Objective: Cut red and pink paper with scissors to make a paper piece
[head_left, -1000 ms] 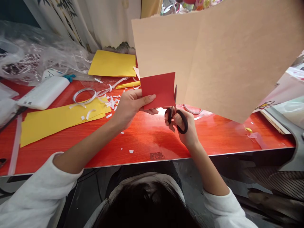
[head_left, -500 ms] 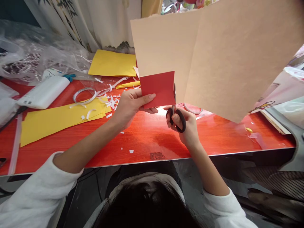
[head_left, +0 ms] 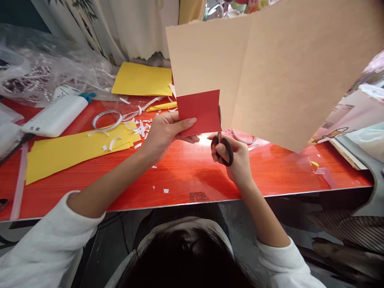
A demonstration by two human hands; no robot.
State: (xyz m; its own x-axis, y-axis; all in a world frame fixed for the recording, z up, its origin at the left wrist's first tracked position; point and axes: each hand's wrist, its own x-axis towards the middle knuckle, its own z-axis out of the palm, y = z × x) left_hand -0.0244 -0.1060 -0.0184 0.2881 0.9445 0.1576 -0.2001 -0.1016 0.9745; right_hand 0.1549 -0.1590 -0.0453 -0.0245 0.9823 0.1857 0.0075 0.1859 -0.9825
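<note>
Right hand (head_left: 235, 160) is gripping the black-handled scissors (head_left: 223, 150), fingers through the loops, above the near part of the red table (head_left: 186, 176). Blades are pointing up, meeting the right edge of the red paper (head_left: 198, 112); their gap cannot be told. Left hand (head_left: 165, 134) is pinching the red paper, thumb on its front. A large tan sheet (head_left: 270, 72) is rising behind it. Farther left, yellow paper (head_left: 69, 150), white scraps (head_left: 141, 128) and a tape ring (head_left: 106, 120) are lying on the table.
</note>
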